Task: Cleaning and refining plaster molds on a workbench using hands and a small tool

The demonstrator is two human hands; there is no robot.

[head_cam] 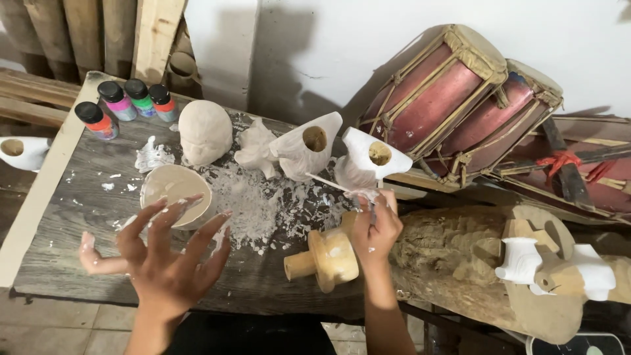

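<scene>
- At the front edge of the grey board table (pixel 59 217), left hand (pixel 164 260) is spread wide, fingers (pixel 154 217) fanned and white-smeared, holding nothing; fingertips hover over or just touch the rim of the round white bowl (pixel 172 190), can't tell which.
- Right hand (pixel 374 230) fingers are curled in a pinch around a thin brush (pixel 328 183); stick runs up-left from the hand, bristle end hidden by the fingers.
- Right hand sits against the top of a tan wooden carving (pixel 327 258) with a peg-like stub, lying on its side on the table, patchy white on it.
- White crumbs and powder (pixel 259 204) scattered between bowl and carving.
- Behind the powder: round pale head form (pixel 205 131), a small white lumpy figure (pixel 255 148), two white hollow carvings (pixel 309 150) (pixel 368 161) with round openings facing up.
- Back-left corner: four small paint bottles (pixel 125 102), black caps, in a cluster.
- Another white hollow piece (pixel 23 151) off the table's left edge.
- Right of the table: two red rope-laced drums (pixel 453 98) leaning on the white wall; below them a rough wood log (pixel 447 256) with a part-white carved piece (pixel 549 269) resting on it.
</scene>
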